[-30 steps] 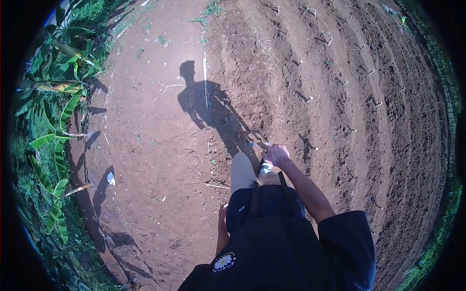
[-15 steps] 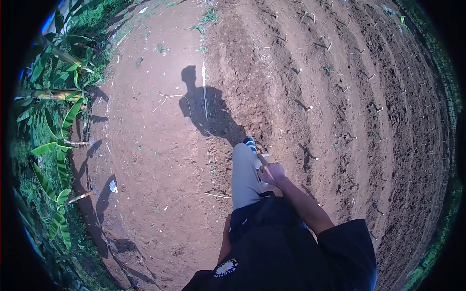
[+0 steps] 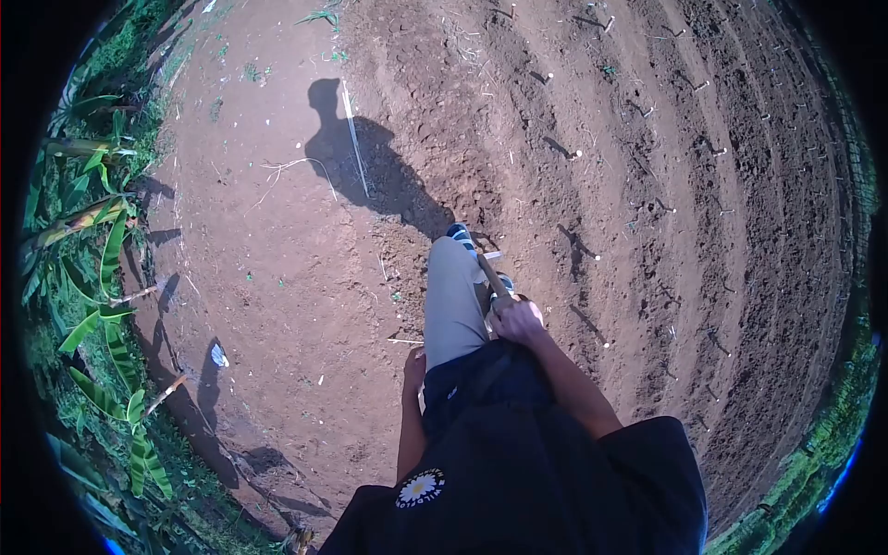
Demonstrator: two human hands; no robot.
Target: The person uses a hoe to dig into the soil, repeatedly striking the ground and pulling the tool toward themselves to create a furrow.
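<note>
Down by the left thigh, just past the dark shirt, the left hand hangs with its fingers mostly out of sight, so can't tell if it's curled or holding anything. The right hand is in front of the hip, fist wrapped round the wooden handle of a tool. It slants forward beside the left knee, down toward the shoes, probably held low like that so it clears the leg. The pale bit by its far end might be the blade, too small to be sure. Off to the right, short pegs stand in rows in the dug soil, seemingly spaced on purpose. Further ahead a pale strip lies along the soil's edge, maybe as a border, and banana plants line the far left.
</note>
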